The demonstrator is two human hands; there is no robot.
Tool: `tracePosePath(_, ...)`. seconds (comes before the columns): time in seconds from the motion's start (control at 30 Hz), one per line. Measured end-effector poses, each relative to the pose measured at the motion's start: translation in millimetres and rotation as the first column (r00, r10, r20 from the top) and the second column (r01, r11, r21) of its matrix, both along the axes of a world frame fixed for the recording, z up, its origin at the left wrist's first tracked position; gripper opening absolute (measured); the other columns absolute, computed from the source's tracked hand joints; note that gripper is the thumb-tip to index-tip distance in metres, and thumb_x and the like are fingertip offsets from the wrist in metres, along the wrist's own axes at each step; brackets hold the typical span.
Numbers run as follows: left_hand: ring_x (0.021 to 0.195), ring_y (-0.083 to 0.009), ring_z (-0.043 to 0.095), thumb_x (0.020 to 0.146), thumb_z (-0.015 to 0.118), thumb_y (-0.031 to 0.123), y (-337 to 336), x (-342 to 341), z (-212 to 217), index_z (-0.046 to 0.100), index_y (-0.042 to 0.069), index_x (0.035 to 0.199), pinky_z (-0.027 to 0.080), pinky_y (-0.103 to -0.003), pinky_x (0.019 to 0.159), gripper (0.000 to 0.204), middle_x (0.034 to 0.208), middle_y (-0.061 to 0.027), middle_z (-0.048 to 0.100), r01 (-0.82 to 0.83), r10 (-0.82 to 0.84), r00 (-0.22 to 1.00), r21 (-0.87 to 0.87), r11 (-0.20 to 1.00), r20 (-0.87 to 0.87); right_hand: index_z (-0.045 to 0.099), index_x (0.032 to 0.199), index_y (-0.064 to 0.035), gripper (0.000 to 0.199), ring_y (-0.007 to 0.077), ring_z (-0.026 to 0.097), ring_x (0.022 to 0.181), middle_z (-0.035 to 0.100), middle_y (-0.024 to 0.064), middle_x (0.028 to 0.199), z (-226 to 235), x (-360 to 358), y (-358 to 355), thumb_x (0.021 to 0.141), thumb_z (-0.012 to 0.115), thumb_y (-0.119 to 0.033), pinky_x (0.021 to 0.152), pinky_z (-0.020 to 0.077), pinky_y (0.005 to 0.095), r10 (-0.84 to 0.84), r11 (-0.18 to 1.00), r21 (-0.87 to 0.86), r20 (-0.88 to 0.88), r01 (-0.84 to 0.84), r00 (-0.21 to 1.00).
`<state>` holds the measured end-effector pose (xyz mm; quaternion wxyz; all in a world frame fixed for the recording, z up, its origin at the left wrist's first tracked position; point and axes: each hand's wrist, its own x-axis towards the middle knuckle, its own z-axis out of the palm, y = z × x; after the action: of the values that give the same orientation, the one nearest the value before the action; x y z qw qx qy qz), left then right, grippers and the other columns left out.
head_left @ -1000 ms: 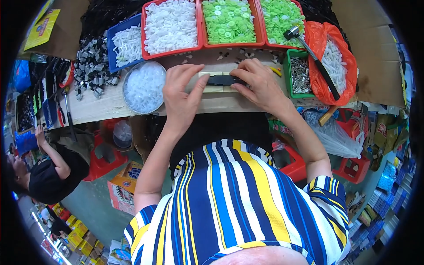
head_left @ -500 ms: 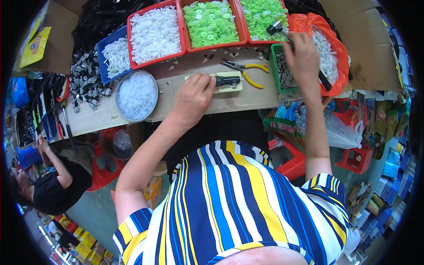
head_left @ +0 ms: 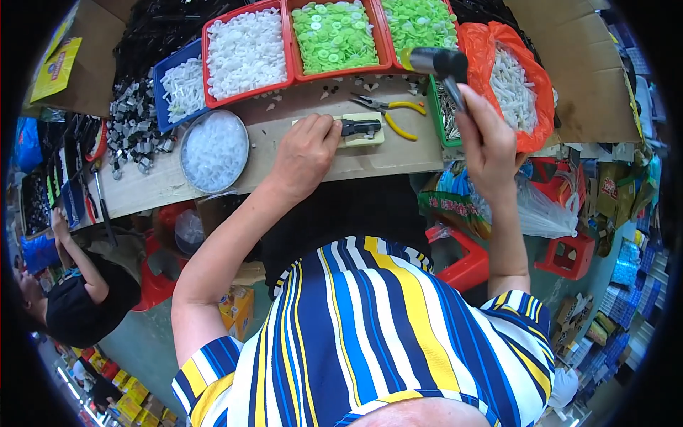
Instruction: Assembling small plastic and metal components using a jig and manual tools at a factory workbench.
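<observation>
My left hand is closed around the left end of a small black part. This part lies along a cream-coloured block on the workbench, and my fingers hide its left end. A hammer is gripped by its handle in my right hand. Its dark head is raised, up and to the right of the block, with a yellowish face pointing left. Beside the block lie pliers with yellow handles. Behind my right hand, a green box with thin metal pins is partly hidden.
Red trays of white and green plastic pieces line the back. A blue tray, a round dish of translucent pieces and metal parts stand left. A red bag holds white pieces. Another person sits at far left.
The hammer has swung up toward the camera, its head now larger and tilted left. My right hand has turned and lowered slightly in the picture. My left hand stays at the black part.
</observation>
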<state>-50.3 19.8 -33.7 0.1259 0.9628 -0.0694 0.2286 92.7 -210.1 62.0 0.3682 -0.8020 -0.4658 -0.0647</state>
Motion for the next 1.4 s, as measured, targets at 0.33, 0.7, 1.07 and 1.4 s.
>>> tracePosePath(0.33,0.079,-0.0258,0.058,0.082,0.065,0.006,-4.9,4.4,0.6,0.065,-0.001,0.093,0.050,-0.037,0.069,0.013,0.085,-0.0099,0.055,-0.008,0.005,0.998,0.045,0.999,0.059,0.052,0.134,-0.0089,0.039,0.0402,0.063,0.076,0.063,0.0194,0.087,-45.0,-29.7,2.0,0.095,0.058,-0.014,0.064,0.0507,0.0482,0.062,0.961,-0.271,0.012,-0.056,0.998)
tracePosePath(0.7,0.112,-0.0341,0.057,0.080,0.061,-0.003,-49.0,-21.1,-11.3,0.062,-0.009,0.111,0.049,-0.040,0.096,0.031,0.116,-0.0196,0.058,-0.130,0.135,0.986,-0.060,0.990,0.094,0.060,0.128,-0.0044,0.040,0.0369,0.068,0.096,0.068,0.0223,0.112,5.3,-33.1,30.4,0.089,0.063,0.000,0.077,0.0565,0.0399,0.113,0.983,0.155,-0.057,-0.103,0.992)
tracePosePath(1.07,0.111,-0.0341,0.058,0.076,0.057,0.004,-51.6,-17.9,-23.4,0.063,-0.015,0.107,0.052,-0.033,0.092,0.037,0.112,-0.0227,0.059,-0.140,0.124,0.972,0.066,0.988,0.199,0.057,0.131,-0.0083,0.038,0.0385,0.065,0.078,0.065,0.0196,0.086,-43.3,-33.1,60.5,0.092,0.061,-0.010,0.070,0.0525,0.0474,0.226,0.959,-0.186,0.055,-0.213,0.973)
tracePosePath(1.4,0.103,-0.0337,0.062,0.080,0.065,-0.004,-27.8,-27.7,-16.1,0.065,-0.009,0.104,0.052,-0.040,0.090,0.024,0.107,-0.0198,0.064,-0.176,0.197,0.962,-0.124,0.977,0.189,0.058,0.127,-0.0095,0.034,0.0392,0.065,0.075,0.064,0.0193,0.083,-57.0,-23.9,34.1,0.093,0.062,-0.012,0.062,0.0511,0.0459,0.143,0.935,-0.332,0.027,-0.126,0.989)
